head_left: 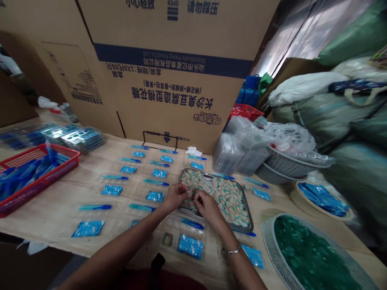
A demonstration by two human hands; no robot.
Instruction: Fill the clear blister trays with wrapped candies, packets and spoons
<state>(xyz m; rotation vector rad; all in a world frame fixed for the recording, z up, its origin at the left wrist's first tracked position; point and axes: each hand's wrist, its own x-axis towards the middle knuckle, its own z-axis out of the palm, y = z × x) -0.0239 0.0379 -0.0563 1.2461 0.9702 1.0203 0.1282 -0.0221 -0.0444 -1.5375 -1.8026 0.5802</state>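
Observation:
Both hands meet over the near left part of a metal tray (246, 209) filled with several small wrapped pieces (229, 197) in cream, orange and green. My left hand (175, 196) has its fingers curled down into the pieces. My right hand (207, 206) is pinched among them too; what either pinch holds is too small to make out. A bracelet sits on my right wrist. Clear blister trays lie in rows on the table, each with a blue packet (155, 196) and a blue-handled tool (95, 207).
A red basket (65, 163) of blue tools stands at the left. A white basket (272, 249) of green pieces and a round dish (294, 195) of blue packets sit at the right. Big cardboard boxes (169, 68) wall the back; stacked clear trays (232, 155) and sacks fill the right.

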